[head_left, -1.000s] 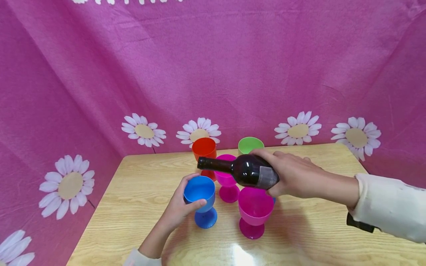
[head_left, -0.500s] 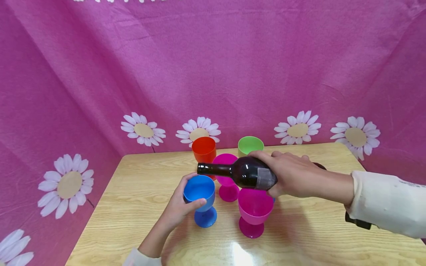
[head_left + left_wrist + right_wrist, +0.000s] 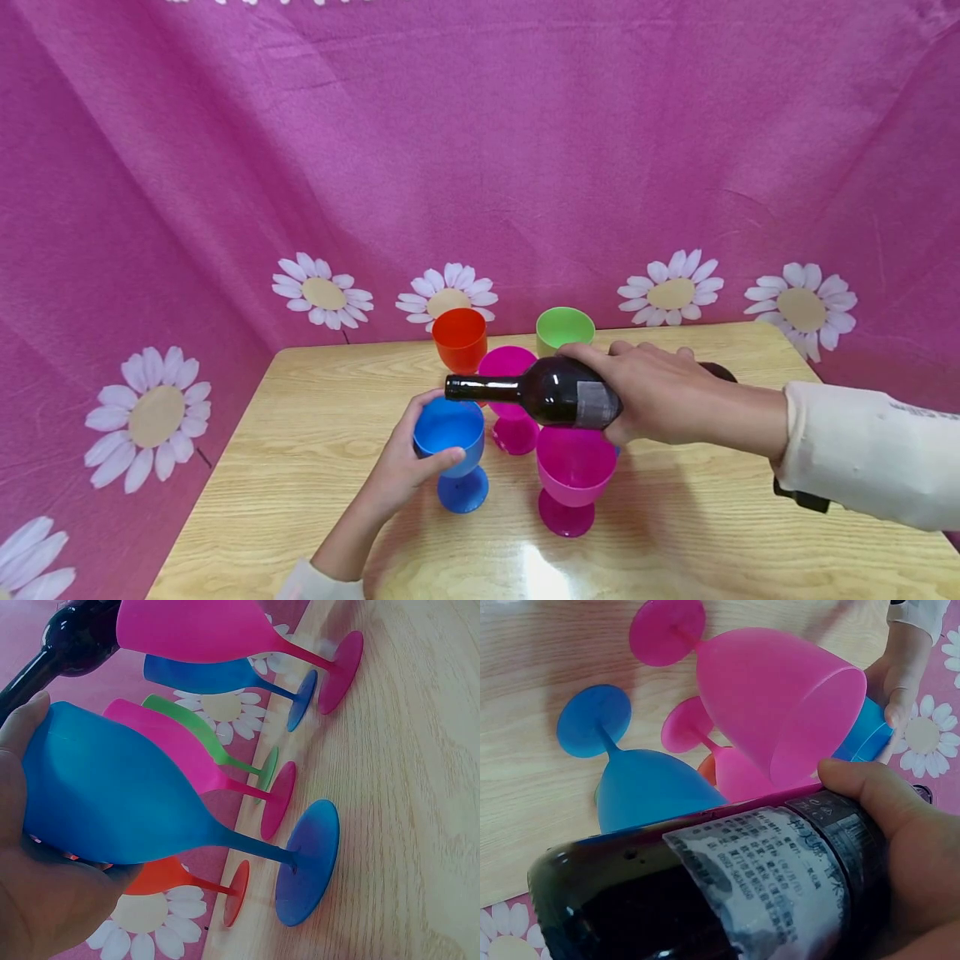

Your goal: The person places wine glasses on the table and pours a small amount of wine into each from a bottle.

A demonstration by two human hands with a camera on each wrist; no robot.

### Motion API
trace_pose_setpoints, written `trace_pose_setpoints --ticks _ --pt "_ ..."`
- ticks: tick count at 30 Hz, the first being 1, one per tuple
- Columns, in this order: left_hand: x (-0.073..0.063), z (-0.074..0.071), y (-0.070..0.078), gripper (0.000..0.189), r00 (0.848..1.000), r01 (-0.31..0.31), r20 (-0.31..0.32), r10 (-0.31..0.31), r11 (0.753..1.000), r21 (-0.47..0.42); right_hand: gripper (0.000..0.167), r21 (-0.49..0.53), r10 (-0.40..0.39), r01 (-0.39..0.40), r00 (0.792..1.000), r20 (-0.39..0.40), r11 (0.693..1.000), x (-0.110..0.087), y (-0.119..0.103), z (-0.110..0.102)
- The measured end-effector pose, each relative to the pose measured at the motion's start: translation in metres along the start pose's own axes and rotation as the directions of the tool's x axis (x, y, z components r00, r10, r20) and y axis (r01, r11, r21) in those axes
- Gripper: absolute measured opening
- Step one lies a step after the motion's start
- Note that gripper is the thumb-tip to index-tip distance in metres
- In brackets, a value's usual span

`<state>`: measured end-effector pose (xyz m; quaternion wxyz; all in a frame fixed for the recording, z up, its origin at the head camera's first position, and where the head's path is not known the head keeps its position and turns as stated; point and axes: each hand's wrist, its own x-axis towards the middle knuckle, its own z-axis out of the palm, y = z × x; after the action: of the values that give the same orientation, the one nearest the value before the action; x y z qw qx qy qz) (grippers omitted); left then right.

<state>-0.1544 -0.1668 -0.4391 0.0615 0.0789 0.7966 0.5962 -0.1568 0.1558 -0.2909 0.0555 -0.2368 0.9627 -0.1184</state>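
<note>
My left hand (image 3: 397, 475) is wrapped round the bowl of a blue goblet (image 3: 462, 454), thumb on the near side. The goblet stands upright, its foot on the table in the left wrist view. In my right hand (image 3: 660, 392) is a dark wine bottle (image 3: 558, 392), gripped round its body and lying nearly level. Its mouth points left, just over the far rim of the blue goblet. A printed label (image 3: 772, 877) shows on the bottle in the right wrist view. No stream of liquid shows at the mouth.
A pink goblet (image 3: 576, 471) stands below the bottle, a second pink goblet (image 3: 510, 412) behind it. Farther back are an orange goblet (image 3: 460, 337) and a green goblet (image 3: 564, 327). Another blue goblet (image 3: 652, 787) is mostly hidden in the head view. A pink flowered cloth (image 3: 480, 150) hangs behind.
The bottle's neck has dipped from a slight upward tilt to about level, its mouth coming lower over the blue goblet. My right forearm has shifted slightly left. My left hand stays put.
</note>
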Motion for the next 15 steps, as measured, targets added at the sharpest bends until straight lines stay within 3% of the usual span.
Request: trace_pose_setpoints --ticks 15 --pt "-0.0004 0.0001 0.0014 0.08 1.0 -0.005 0.005 0.005 1.0 -0.01 0.099 -0.013 0.002 -0.002 1.0 0.014 1.0 0.0018 0.0006 0.001"
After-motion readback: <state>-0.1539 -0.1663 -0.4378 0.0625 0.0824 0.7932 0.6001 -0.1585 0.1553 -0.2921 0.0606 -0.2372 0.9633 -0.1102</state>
